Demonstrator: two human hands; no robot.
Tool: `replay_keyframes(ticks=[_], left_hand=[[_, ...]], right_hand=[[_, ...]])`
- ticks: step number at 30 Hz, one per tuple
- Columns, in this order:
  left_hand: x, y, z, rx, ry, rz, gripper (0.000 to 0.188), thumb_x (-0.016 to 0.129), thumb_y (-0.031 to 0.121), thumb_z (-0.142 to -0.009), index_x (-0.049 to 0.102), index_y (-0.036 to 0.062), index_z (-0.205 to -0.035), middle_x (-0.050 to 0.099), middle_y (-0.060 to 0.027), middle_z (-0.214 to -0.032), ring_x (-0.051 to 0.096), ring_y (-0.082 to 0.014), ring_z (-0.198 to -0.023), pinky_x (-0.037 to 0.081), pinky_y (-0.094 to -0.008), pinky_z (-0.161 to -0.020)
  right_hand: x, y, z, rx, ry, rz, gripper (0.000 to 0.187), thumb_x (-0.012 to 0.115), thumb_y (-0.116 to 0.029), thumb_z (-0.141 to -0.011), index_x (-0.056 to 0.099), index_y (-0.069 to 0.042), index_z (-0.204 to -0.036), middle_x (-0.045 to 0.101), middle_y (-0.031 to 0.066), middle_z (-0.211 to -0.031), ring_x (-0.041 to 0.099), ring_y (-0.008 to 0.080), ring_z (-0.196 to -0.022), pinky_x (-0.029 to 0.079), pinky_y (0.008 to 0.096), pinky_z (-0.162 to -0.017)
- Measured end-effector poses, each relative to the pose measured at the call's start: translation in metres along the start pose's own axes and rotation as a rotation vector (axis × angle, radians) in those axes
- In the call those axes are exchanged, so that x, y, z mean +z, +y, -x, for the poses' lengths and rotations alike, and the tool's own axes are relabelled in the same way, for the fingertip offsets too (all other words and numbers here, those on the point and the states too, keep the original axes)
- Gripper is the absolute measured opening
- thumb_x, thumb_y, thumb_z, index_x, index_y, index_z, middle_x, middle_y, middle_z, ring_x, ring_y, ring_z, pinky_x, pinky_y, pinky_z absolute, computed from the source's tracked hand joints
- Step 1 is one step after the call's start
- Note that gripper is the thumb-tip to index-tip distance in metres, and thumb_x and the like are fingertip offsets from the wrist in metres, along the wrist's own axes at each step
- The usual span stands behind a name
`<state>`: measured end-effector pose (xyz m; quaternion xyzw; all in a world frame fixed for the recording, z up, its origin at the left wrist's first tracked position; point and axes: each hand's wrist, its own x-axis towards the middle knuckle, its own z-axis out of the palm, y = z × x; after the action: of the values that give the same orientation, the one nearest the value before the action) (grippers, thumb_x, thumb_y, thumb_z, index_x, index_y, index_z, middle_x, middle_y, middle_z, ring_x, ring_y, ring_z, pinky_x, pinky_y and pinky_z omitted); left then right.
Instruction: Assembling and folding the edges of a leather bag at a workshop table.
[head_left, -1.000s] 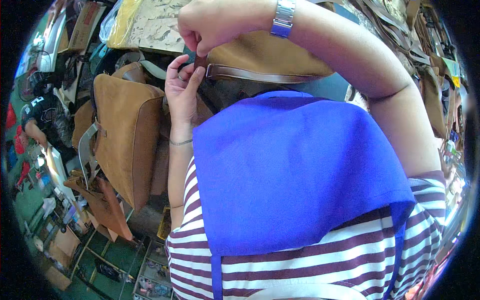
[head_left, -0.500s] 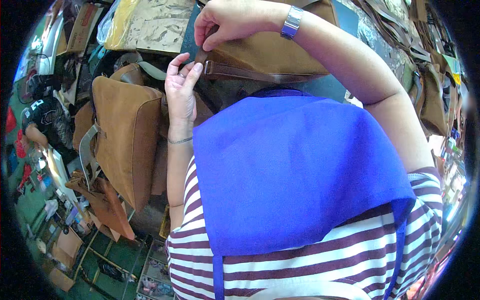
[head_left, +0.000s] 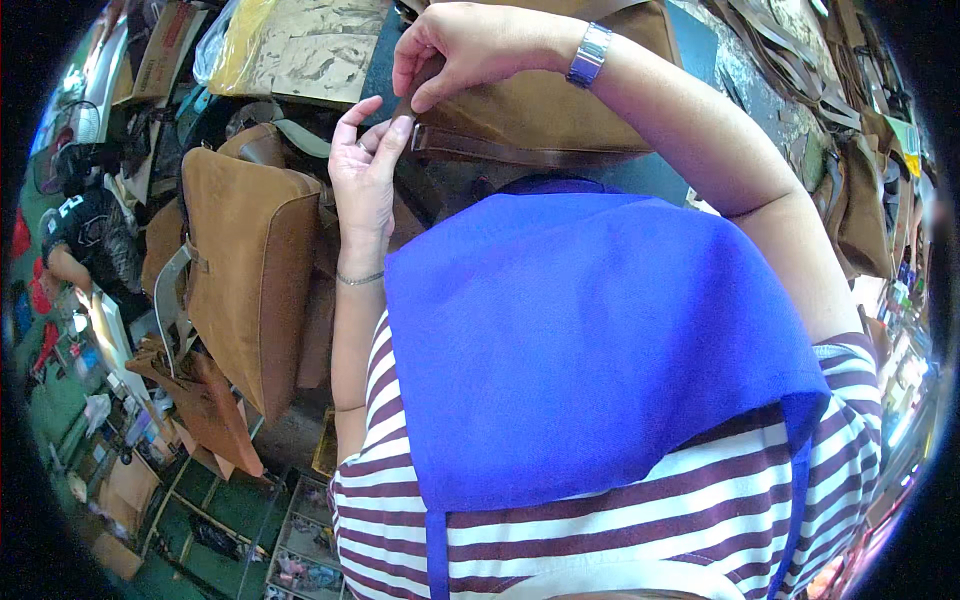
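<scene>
A brown bag (head_left: 545, 105) lies on the work table at the top, with a dark brown leather strap (head_left: 530, 150) along its near side and a small metal buckle (head_left: 416, 137) at that strap's left end. Over the bag's left end, my right hand (head_left: 455, 50) pinches a short brown strap end (head_left: 430, 70) between thumb and fingers. Just below it, my left hand (head_left: 368, 178) closes thumb and forefinger on the lower part of the same strap, its outer fingers raised. The fingers hide most of the strap end.
Another brown bag (head_left: 240, 260) with a grey webbing strap (head_left: 168, 300) stands at my left. Patterned sheets (head_left: 310, 50) lie at the back left; more straps (head_left: 780, 60) and brown pieces are at the right. A person (head_left: 90, 240) works at far left.
Both hands have shifted slightly right, staying close together at the strap end. My right hand's fingers have lifted a little, showing more of the brown strap between them.
</scene>
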<state>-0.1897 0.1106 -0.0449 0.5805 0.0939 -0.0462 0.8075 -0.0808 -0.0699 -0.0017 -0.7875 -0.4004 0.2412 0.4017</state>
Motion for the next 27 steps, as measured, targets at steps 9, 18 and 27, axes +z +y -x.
replay_keyframes(ticks=[9, 18, 27], left_hand=[[0.008, 0.000, 0.005, 0.230, 0.037, -0.338, 0.042, 0.065, -0.001, -0.083, 0.045, 0.0010, -0.120, 0.065, -0.0067, -0.086, 0.059, -0.0075, -0.077, 0.047, -0.0190, -0.073], [-0.001, 0.004, 0.005, 0.209, -0.043, -0.203, 0.039, 0.049, -0.005, -0.088, 0.044, 0.0011, -0.127, 0.063, -0.0126, -0.103, 0.059, -0.0113, -0.093, 0.044, -0.0230, -0.086], [0.005, 0.001, 0.003, 0.190, -0.014, -0.134, 0.044, 0.065, -0.003, -0.083, 0.043, 0.0010, -0.121, 0.066, -0.0095, -0.087, 0.061, -0.0083, -0.077, 0.049, -0.0197, -0.073]], right_hand=[[0.005, 0.006, -0.002, -0.020, 0.070, 0.043, 0.024, 0.070, -0.022, -0.075, 0.068, -0.006, -0.094, 0.069, 0.0074, -0.089, 0.064, 0.0179, -0.086, 0.049, 0.0309, -0.078], [-0.001, 0.013, -0.002, 0.032, 0.027, -0.080, 0.027, 0.071, -0.025, -0.079, 0.069, -0.007, -0.099, 0.069, 0.0064, -0.093, 0.064, 0.0152, -0.086, 0.048, 0.0286, -0.082], [0.001, 0.010, 0.002, 0.002, 0.058, -0.071, 0.027, 0.070, -0.025, -0.079, 0.069, -0.008, -0.100, 0.069, 0.0070, -0.094, 0.063, 0.0162, -0.087, 0.048, 0.0289, -0.081]])
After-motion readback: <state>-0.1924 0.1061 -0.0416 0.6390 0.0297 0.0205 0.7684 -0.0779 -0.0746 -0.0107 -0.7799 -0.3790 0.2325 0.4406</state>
